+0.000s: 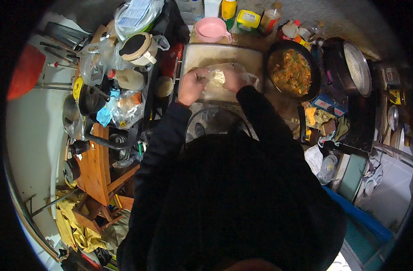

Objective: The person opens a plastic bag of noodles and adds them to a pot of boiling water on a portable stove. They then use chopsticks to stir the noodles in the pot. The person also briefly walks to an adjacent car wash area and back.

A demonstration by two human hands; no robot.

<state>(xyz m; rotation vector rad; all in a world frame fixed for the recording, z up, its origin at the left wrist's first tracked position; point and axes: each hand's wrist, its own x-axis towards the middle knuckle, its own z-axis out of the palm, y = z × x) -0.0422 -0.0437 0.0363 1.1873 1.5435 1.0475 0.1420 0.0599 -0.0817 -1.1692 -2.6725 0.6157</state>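
Note:
Over a pale rectangular board (223, 54), both hands are at a clear plastic bag (242, 69). My left hand (192, 86) grips the bag's left side, fingers curled. My right hand (232, 81), blurred, is closed on its right part. Between them a small pale yellowish piece of dough or similar food (218, 77) shows; whether it lies in the bag or on it, I cannot tell. To the right stands a dark pan (317, 81) with an orange-and-green chopped mixture (290, 71). A round, shiny lid or pan (220, 117) lies below the board, partly hidden by my body.
A pink ladle-like bowl (211, 29), a yellow tub (248, 20) and bottles line the back. At the right is a large dark pot with a metal-rimmed lid (357, 69). A cream jug (138, 49), a capped bottle (130, 79) and plastic bags crowd the left.

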